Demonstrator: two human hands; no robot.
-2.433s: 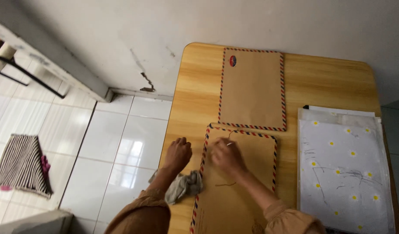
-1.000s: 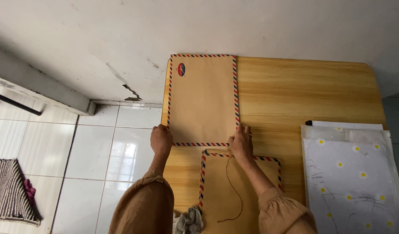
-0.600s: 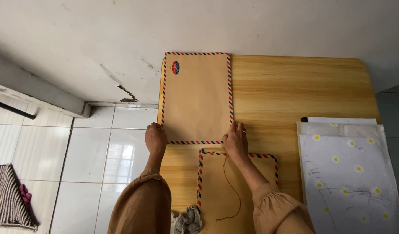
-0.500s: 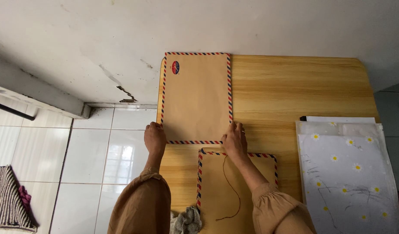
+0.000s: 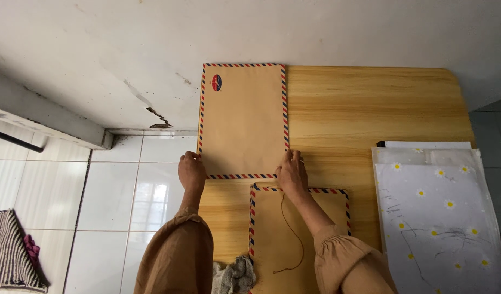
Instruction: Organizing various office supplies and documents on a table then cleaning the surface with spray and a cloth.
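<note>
This looks like a room in a home, used as a simple place for paper work. A small wooden table with rounded corners stands against a plain white wall, whose paint is cracked and chipped near the bottom. The floor has glossy white tiles, and a striped cloth mat lies on it (at the left edge). On the table lie brown envelopes and a daisy-patterned plastic folder.

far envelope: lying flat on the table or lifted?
Flat. The far envelope lies face-down on the table, left hand and right hand at its near corners; its left edge slightly overhangs the table.
</note>
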